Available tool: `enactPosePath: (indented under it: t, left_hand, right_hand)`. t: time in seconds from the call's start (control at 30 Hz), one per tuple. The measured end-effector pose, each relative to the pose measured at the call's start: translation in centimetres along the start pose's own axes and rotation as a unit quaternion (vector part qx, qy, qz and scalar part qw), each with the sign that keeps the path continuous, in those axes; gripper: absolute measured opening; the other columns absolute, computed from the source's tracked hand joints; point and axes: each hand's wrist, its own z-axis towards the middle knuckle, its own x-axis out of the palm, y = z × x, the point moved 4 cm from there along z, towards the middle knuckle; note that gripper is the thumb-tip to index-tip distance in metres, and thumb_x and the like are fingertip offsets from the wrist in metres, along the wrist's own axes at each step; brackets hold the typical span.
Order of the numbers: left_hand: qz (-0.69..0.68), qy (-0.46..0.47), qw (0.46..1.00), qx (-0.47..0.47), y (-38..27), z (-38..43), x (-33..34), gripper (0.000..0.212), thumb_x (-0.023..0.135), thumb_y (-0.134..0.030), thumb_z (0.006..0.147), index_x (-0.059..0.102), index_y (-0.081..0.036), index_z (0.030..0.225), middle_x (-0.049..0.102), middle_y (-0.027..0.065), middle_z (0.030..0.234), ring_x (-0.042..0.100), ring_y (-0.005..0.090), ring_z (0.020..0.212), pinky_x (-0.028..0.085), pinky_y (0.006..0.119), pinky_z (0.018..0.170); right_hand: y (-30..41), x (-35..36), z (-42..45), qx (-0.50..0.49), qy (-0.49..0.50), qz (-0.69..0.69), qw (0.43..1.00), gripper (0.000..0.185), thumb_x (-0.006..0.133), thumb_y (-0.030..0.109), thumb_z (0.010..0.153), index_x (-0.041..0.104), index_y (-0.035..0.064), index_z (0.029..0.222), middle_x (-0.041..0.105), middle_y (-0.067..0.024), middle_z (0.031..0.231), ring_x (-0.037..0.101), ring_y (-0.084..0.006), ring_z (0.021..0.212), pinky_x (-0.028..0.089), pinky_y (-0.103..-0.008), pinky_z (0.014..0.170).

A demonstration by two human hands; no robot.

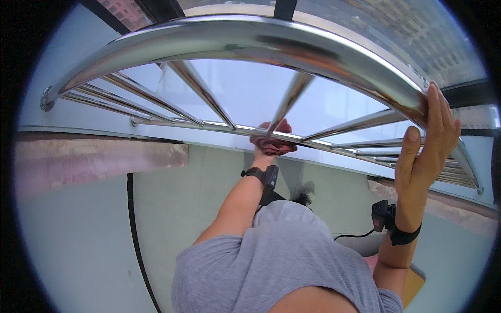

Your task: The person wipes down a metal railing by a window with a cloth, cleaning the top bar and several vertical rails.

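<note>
A crumpled dark red cloth [274, 143] lies against the lower rail of the polished metal railing [235, 41], near the middle. My left hand [265, 152] is at the cloth, with the fingers hidden under it and behind the rail; only the wrist side shows. On the right, my right hand [430, 144] rests against the thick top rail, its fingers extended upward and the thumb apart. It has no object in it. Each wrist wears a black strap with a small device.
Thin metal bars [203, 96] join the two rails over a white sill [242, 82]. Window glass with dark frames stands beyond, buildings outside. Stone-like ledges [105, 160] flank the tiled floor [184, 195]. A wooden-topped piece [414, 283] shows at lower right.
</note>
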Motion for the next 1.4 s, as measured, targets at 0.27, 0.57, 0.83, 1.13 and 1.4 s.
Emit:
enactPosePath:
  t: [0.27,0.57,0.83,1.13,1.4]
  left_hand:
    - [-0.128,0.028,0.991,-0.001,0.2,-0.7,17.0,0.032,0.056,-0.027,0.069,0.052,-0.006,0.093,0.056,0.0039,0.088,0.054,0.0177,0.077,0.044,0.029,0.074]
    - [-0.369,0.018,0.92,-0.132,-5.0,-2.7,31.3,0.042,0.026,-0.035,0.087,0.035,-0.005,0.115,0.038,0.0117,0.119,0.037,0.0291,0.109,0.028,0.046,0.096]
    - [-0.733,-0.266,0.603,-0.169,8.8,-6.8,17.4,0.063,0.025,-0.06,0.079,0.047,-0.009,0.107,0.046,0.0111,0.113,0.04,0.0303,0.107,0.028,0.048,0.094]
    - [-0.726,-0.248,0.605,-0.213,3.2,-4.7,18.6,0.06,0.022,-0.057,0.082,0.039,-0.012,0.118,0.037,0.0097,0.123,0.033,0.0317,0.113,0.023,0.051,0.095]
    - [-0.75,-0.222,0.574,-0.244,-1.1,-3.3,25.2,0.036,0.033,-0.029,0.086,0.04,-0.008,0.114,0.041,0.0095,0.119,0.038,0.0257,0.108,0.027,0.046,0.095]
  right_hand:
    - [-13.0,-2.6,-8.7,0.015,0.017,-0.018,1.0,0.039,0.034,0.031,0.086,0.042,0.0113,0.119,0.045,-0.0071,0.12,0.036,-0.0188,0.115,0.017,-0.0402,0.099]
    - [-27.5,-3.6,-17.3,0.072,0.041,-0.02,0.996,0.041,0.037,0.032,0.086,0.038,0.0141,0.122,0.041,-0.0086,0.122,0.035,-0.0199,0.115,0.016,-0.0433,0.097]
    - [-26.9,-3.9,-15.9,0.017,-0.05,0.02,0.998,0.044,0.039,0.039,0.083,0.04,0.0148,0.12,0.044,-0.0057,0.116,0.038,-0.0207,0.111,0.015,-0.0472,0.093]
    - [-26.7,-4.0,-15.1,0.028,-0.004,-0.001,1.0,0.045,0.039,0.036,0.084,0.039,0.009,0.119,0.044,-0.0089,0.116,0.037,-0.0231,0.11,0.02,-0.0417,0.092]
    - [-27.8,-4.7,-14.2,0.005,-0.017,0.035,0.999,0.041,0.042,0.037,0.082,0.043,0.0164,0.118,0.046,-0.0053,0.115,0.04,-0.0209,0.108,0.017,-0.0461,0.094]
